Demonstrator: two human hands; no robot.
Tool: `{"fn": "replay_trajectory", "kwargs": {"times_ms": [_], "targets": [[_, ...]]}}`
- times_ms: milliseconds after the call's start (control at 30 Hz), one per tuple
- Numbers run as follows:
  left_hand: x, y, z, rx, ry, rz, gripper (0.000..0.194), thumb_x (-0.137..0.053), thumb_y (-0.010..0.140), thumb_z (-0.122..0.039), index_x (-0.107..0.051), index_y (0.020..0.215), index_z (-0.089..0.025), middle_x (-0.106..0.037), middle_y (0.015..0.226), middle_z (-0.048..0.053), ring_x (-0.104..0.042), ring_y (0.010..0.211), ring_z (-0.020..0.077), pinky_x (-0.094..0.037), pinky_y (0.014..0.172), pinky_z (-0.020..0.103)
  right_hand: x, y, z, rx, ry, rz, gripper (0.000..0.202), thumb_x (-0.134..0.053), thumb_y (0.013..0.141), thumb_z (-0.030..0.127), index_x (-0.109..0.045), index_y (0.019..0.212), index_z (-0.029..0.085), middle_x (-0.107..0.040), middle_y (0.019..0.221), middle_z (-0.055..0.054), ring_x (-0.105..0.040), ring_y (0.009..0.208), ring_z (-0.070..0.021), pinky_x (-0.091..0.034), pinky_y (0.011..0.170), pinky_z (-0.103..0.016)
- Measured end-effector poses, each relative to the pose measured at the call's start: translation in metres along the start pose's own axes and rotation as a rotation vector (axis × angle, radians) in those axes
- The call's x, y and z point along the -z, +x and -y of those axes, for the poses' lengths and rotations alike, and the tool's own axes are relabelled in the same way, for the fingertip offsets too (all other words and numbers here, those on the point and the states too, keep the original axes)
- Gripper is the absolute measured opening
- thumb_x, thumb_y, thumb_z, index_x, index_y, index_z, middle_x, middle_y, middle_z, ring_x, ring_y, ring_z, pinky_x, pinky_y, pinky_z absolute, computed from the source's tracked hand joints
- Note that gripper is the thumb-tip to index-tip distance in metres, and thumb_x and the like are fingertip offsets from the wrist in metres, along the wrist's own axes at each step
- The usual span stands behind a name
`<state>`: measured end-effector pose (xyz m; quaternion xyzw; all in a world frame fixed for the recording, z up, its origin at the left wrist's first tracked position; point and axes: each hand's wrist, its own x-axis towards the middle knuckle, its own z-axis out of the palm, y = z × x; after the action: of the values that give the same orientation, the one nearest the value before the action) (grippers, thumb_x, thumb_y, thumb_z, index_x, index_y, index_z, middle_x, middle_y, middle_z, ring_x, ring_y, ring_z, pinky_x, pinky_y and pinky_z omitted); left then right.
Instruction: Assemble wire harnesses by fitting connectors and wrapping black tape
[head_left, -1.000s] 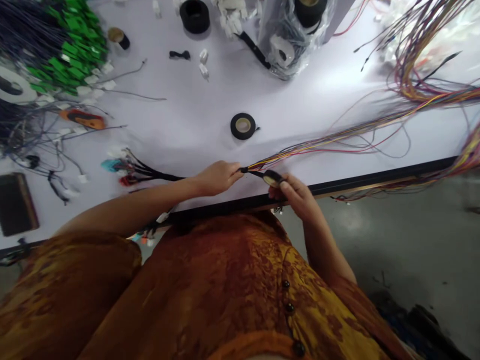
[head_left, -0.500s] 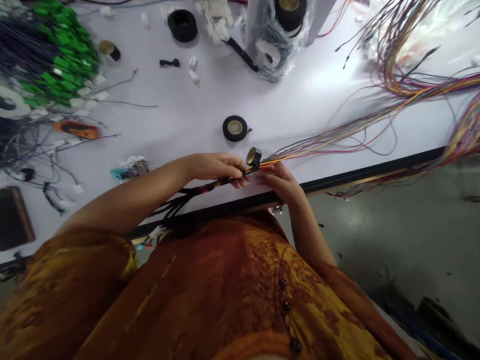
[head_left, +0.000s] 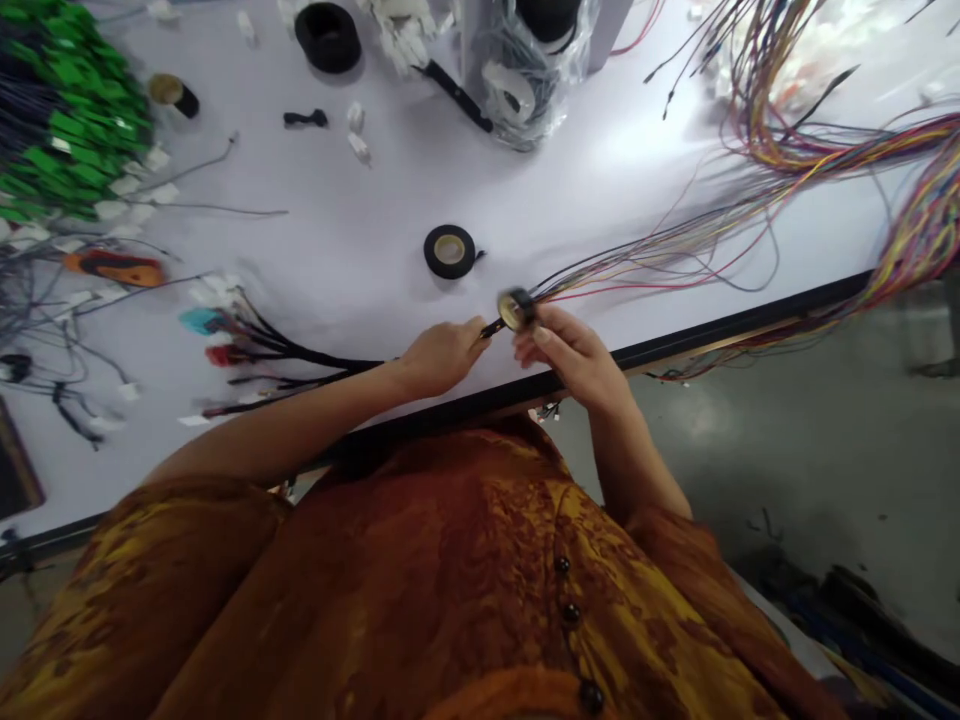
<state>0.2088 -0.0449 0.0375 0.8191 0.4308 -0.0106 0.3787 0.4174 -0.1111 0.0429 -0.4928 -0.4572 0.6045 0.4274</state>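
A long wire bundle (head_left: 637,262) runs from the right to the table's front edge, where its left part is wrapped in black. My left hand (head_left: 444,356) is closed round the wrapped part. Just right of it, a small roll of black tape (head_left: 516,309), slightly blurred, sits against the bundle. My right hand (head_left: 568,352) has its thumb and fingers on that roll. Left of my left hand, black-sleeved branches (head_left: 315,356) spread to a red connector (head_left: 223,355) and a light blue connector (head_left: 201,320). Another black tape roll (head_left: 450,251) lies flat behind my hands.
Green connectors (head_left: 90,130) on dark wires heap at the far left, near an orange cutter (head_left: 120,267). Behind are a large black roll (head_left: 328,38) and a plastic-wrapped package (head_left: 517,95). More coloured wires (head_left: 926,220) hang over the table's edge (head_left: 675,345) on the right.
My right hand has come up from beneath the bundle onto the small tape roll. My left hand has turned over and moved slightly left. The wrapped branches now lie farther onto the table.
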Motion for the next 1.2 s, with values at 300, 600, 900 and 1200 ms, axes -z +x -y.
{"fn": "replay_trajectory", "kwargs": {"times_ms": [300,600,900,1200], "targets": [[0.032,0.006,0.004,-0.060,-0.658,0.294,0.029,-0.049,0.094,-0.034,-0.062,0.112,-0.016,-0.058,0.074,0.001,-0.049,0.058,0.0104,-0.042,0.056,0.022,0.022,0.017,-0.020,-0.090,0.149,-0.072,0.034,-0.075,0.084,0.054,-0.069,0.086,0.020,-0.070,0.082,-0.002,-0.066,0.071,-0.0122,-0.059,0.073,-0.029],[0.045,0.021,-0.016,0.099,-0.851,0.568,0.034,-0.055,0.094,-0.047,-0.068,0.091,-0.016,-0.030,0.057,-0.006,-0.024,0.043,0.0076,-0.021,0.041,0.022,0.000,0.045,-0.051,0.161,-0.049,0.045,0.043,-0.068,0.082,0.067,-0.068,0.091,0.024,-0.070,0.106,-0.006,-0.065,0.104,-0.0235,-0.053,0.098,-0.040],[-0.001,0.011,-0.007,-0.034,-0.020,-0.042,0.032,-0.045,0.098,-0.033,-0.068,0.110,-0.015,-0.067,0.081,0.007,-0.061,0.074,0.0203,-0.044,0.070,0.031,0.011,-0.018,-0.012,-0.033,-0.238,-0.026,0.036,-0.058,0.096,0.057,-0.061,0.095,0.021,-0.068,0.087,-0.003,-0.063,0.077,-0.0141,-0.054,0.077,-0.030],[0.026,0.015,-0.007,-0.066,-0.592,0.160,0.030,-0.049,0.094,-0.037,-0.069,0.099,-0.015,-0.052,0.065,-0.001,-0.043,0.054,0.0101,-0.038,0.055,0.024,0.013,0.014,0.000,-0.086,0.115,0.065,0.035,-0.071,0.088,0.054,-0.070,0.101,0.021,-0.075,0.103,-0.006,-0.072,0.089,-0.0168,-0.059,0.090,-0.037]]}}
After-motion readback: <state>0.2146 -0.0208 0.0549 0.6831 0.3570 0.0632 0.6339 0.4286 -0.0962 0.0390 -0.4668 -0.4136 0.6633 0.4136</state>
